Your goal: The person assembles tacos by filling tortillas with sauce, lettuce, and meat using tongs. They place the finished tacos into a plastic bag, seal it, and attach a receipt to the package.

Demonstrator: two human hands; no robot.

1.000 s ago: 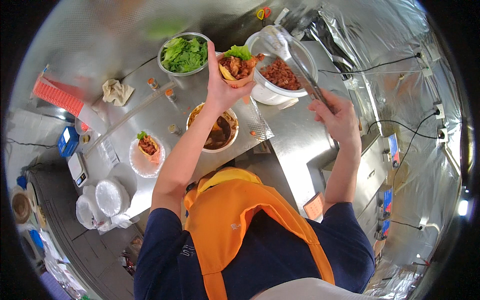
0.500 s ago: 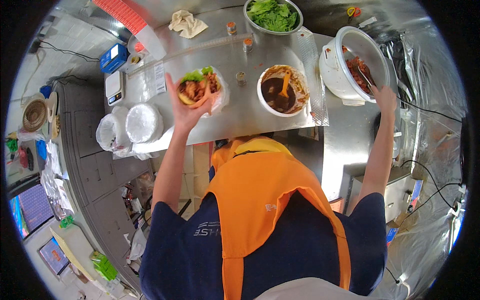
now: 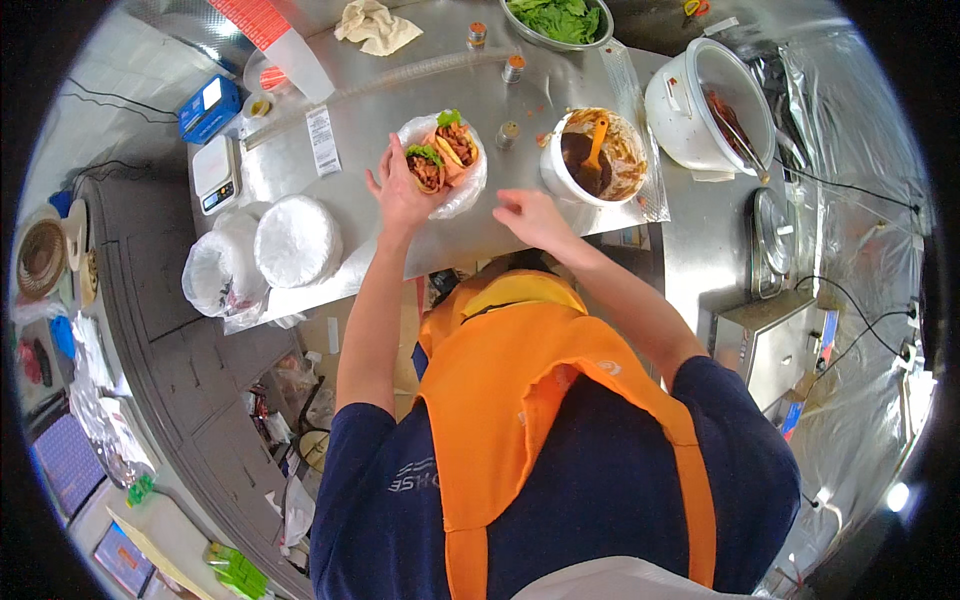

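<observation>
Filled wraps (image 3: 442,155) in a white paper-lined tray are set on the steel counter (image 3: 560,110).
The tray's near edge is touched by the left hand (image 3: 398,190), fingers spread apart; the right hand (image 3: 530,212) is held empty and loosely curled just beside it, near the sauce bowl (image 3: 598,155) with an orange spoon (image 3: 594,140).

A steel bench (image 3: 400,100) ran across the far side. Silver foil sheeting (image 3: 860,200) lined the right wall; grey cabinets (image 3: 170,330) stood left.

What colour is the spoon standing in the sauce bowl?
Orange. The spoon stands in the brown sauce bowl, clearest in the head view.
</observation>
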